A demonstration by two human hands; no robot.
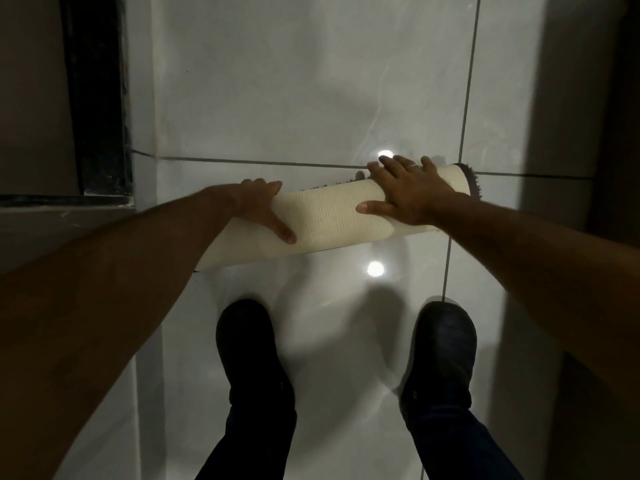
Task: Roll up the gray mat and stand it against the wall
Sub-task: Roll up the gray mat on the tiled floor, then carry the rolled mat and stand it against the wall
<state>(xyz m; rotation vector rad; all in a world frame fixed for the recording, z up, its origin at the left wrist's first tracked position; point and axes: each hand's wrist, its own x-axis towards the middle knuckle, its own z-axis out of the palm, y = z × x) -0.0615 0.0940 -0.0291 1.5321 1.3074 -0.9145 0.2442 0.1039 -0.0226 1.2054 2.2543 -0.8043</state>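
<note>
Mat: the gray mat [325,220] lies on the tiled floor [277,81] as an almost complete roll, just beyond our two dark shoes [251,344]. Its pale ribbed backing faces outward, and the dark pile shows only at the right end and in a small strip along the far side.

Left hand: our left hand [258,209] presses on the left part of the roll, with the fingers spread over the top and the thumb pointing right along the backing. We think this flat hold keeps the layers from springing loose.

Right hand: our right hand [405,192] rests spread out near the right end, with a ring on one finger. It is not closed around the roll, only laid over it.

Spacing: the hands stay well apart, one toward each end, so that the roll probably stays even and does not form a cone.

Progress: in our judgement the rolling is nearly finished; lifting and standing the mat is not yet done.

Wall: a darker upright face [568,81] stands at the right, near the roll's end. We cannot tell whether it is the intended wall.
</note>
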